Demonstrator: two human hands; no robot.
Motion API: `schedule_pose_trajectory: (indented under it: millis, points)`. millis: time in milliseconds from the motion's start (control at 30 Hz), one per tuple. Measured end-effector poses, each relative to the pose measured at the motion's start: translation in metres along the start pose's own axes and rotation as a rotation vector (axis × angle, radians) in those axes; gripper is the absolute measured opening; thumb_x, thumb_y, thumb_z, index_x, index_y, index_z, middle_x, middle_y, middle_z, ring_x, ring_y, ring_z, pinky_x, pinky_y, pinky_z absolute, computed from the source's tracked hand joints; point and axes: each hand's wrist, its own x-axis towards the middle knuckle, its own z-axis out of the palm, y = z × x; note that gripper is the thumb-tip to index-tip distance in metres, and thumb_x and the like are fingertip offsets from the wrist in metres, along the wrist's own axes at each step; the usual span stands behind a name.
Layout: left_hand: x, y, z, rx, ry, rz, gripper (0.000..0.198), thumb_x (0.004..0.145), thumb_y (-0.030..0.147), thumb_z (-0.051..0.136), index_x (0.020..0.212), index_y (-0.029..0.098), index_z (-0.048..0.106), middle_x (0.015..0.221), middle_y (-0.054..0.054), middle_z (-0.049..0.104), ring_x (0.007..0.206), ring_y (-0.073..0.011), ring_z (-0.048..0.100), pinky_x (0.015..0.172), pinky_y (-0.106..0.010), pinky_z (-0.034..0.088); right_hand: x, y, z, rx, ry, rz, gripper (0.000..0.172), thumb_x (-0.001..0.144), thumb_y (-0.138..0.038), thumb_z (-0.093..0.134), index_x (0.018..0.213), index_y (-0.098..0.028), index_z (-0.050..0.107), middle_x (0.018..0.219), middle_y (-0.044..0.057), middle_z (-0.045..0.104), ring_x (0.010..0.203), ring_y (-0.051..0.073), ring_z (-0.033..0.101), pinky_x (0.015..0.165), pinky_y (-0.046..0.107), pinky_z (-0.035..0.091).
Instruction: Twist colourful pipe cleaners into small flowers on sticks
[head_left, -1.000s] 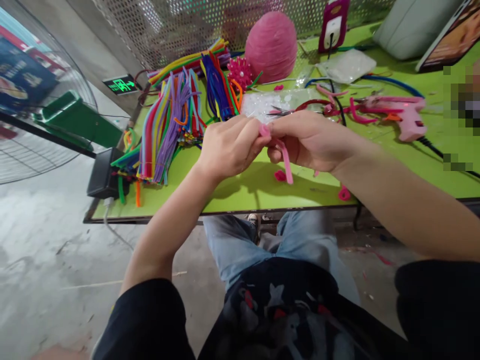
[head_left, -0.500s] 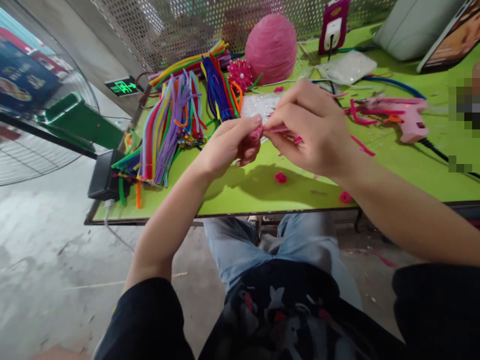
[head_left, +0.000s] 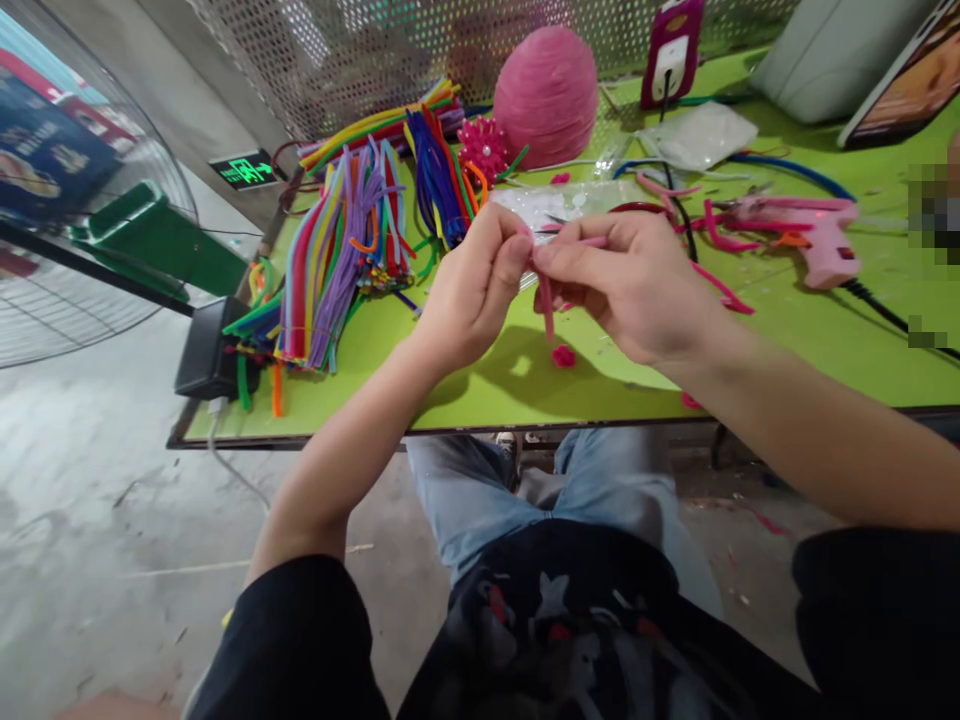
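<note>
Both of my hands meet above the green table point(head_left: 487, 395). My left hand point(head_left: 472, 290) pinches a pink pipe cleaner point(head_left: 547, 305) between thumb and fingers. My right hand point(head_left: 630, 285) is closed on the same pink pipe cleaner from the right, with a short end pointing right past the fingers and another end hanging down between the hands. A small pink coiled piece point(head_left: 562, 355) lies on the table just below the hands.
A bundle of coloured pipe cleaners point(head_left: 337, 260) lies at the left of the table. A pink ball point(head_left: 547, 90) and a spiky pink flower point(head_left: 484, 148) stand at the back. A pink glue gun point(head_left: 821, 235) lies at the right. A clear plastic bag point(head_left: 562, 205) is behind my hands.
My right hand has come down from its raised position and turned, and a pink end now hangs down between the hands. My left hand has stayed pinched on the pipe cleaner.
</note>
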Motion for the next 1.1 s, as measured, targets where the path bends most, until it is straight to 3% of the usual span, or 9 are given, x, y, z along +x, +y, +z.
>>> schedule_pose_trajectory:
  millis: [67, 133, 300, 400, 467, 567, 767, 967, 1100]
  points:
    - [-0.001, 0.0, 0.0, 0.047, 0.038, 0.106, 0.055, 0.11, 0.082, 0.053, 0.101, 0.028, 0.062, 0.07, 0.003, 0.049, 0.065, -0.0142, 0.054, 0.069, -0.032, 0.045, 0.001, -0.006, 0.001, 0.148, -0.047, 0.23, 0.045, 0.108, -0.007, 0.064, 0.065, -0.019, 0.068, 0.066, 0.001, 0.064, 0.058, 0.012, 0.059, 0.058, 0.025, 0.054]
    - [-0.002, 0.003, 0.001, 0.015, 0.026, 0.112, 0.049, 0.112, 0.075, 0.055, 0.099, 0.028, 0.061, 0.072, 0.003, 0.051, 0.062, -0.0129, 0.052, 0.067, -0.032, 0.044, 0.003, -0.008, -0.001, 0.198, -0.088, 0.296, 0.045, 0.109, -0.009, 0.065, 0.066, -0.019, 0.068, 0.07, 0.002, 0.066, 0.058, 0.012, 0.06, 0.061, 0.026, 0.057]
    - [0.002, 0.015, -0.001, -0.163, -0.034, -0.086, 0.054, 0.109, 0.077, 0.06, 0.088, 0.027, 0.056, 0.068, 0.003, 0.05, 0.053, -0.0116, 0.048, 0.05, -0.03, 0.036, 0.005, 0.0, -0.012, 0.066, -0.139, -0.021, 0.037, 0.092, -0.033, 0.098, 0.07, -0.023, 0.07, 0.065, 0.0, 0.065, 0.061, 0.015, 0.06, 0.054, 0.028, 0.046]
    - [0.007, 0.018, -0.006, -0.253, -0.074, -0.172, 0.06, 0.108, 0.081, 0.056, 0.087, 0.025, 0.059, 0.069, 0.001, 0.058, 0.05, -0.0104, 0.05, 0.044, -0.029, 0.033, 0.006, 0.008, -0.014, 0.001, -0.075, -0.166, 0.041, 0.085, -0.049, 0.104, 0.075, -0.025, 0.072, 0.069, -0.002, 0.065, 0.064, 0.015, 0.056, 0.056, 0.029, 0.045]
    - [0.009, 0.019, -0.009, -0.318, -0.092, -0.185, 0.049, 0.109, 0.071, 0.065, 0.093, 0.024, 0.065, 0.076, 0.0, 0.065, 0.052, -0.0096, 0.056, 0.041, -0.027, 0.033, 0.007, 0.012, -0.013, -0.006, -0.031, -0.223, 0.043, 0.087, -0.053, 0.102, 0.078, -0.025, 0.071, 0.074, -0.002, 0.065, 0.069, 0.015, 0.056, 0.061, 0.029, 0.048]
    - [0.008, 0.021, -0.008, -0.306, -0.033, -0.107, 0.033, 0.105, 0.054, 0.08, 0.1, 0.024, 0.068, 0.077, 0.003, 0.066, 0.055, -0.0078, 0.057, 0.043, -0.023, 0.035, 0.006, 0.012, -0.013, -0.044, -0.018, -0.237, 0.041, 0.093, -0.049, 0.098, 0.079, -0.024, 0.069, 0.077, -0.002, 0.064, 0.074, 0.015, 0.058, 0.067, 0.029, 0.049]
    - [0.005, 0.016, -0.008, 0.001, -0.037, 0.062, 0.04, 0.107, 0.059, 0.077, 0.095, 0.022, 0.069, 0.072, 0.004, 0.06, 0.06, -0.0067, 0.051, 0.053, -0.025, 0.034, 0.009, -0.004, -0.024, -0.272, -0.021, -0.343, 0.032, 0.096, -0.046, 0.096, 0.085, -0.023, 0.077, 0.082, -0.001, 0.072, 0.073, 0.012, 0.059, 0.069, 0.028, 0.048]
    - [0.003, 0.022, -0.013, 0.122, -0.011, 0.061, 0.017, 0.104, 0.026, 0.074, 0.088, 0.022, 0.068, 0.075, 0.003, 0.061, 0.067, -0.0094, 0.052, 0.062, -0.028, 0.04, 0.015, -0.004, -0.031, -0.249, -0.192, -0.201, 0.052, 0.093, -0.066, 0.094, 0.072, -0.022, 0.075, 0.067, 0.0, 0.068, 0.063, 0.013, 0.055, 0.059, 0.028, 0.042]
    - [0.002, 0.025, -0.012, 0.172, -0.014, 0.043, 0.017, 0.101, 0.021, 0.071, 0.085, 0.023, 0.066, 0.074, 0.002, 0.06, 0.067, -0.0102, 0.052, 0.061, -0.027, 0.042, 0.016, -0.003, -0.032, -0.251, -0.231, -0.13, 0.037, 0.094, -0.048, 0.097, 0.074, -0.023, 0.08, 0.067, 0.001, 0.067, 0.063, 0.013, 0.057, 0.058, 0.03, 0.041]
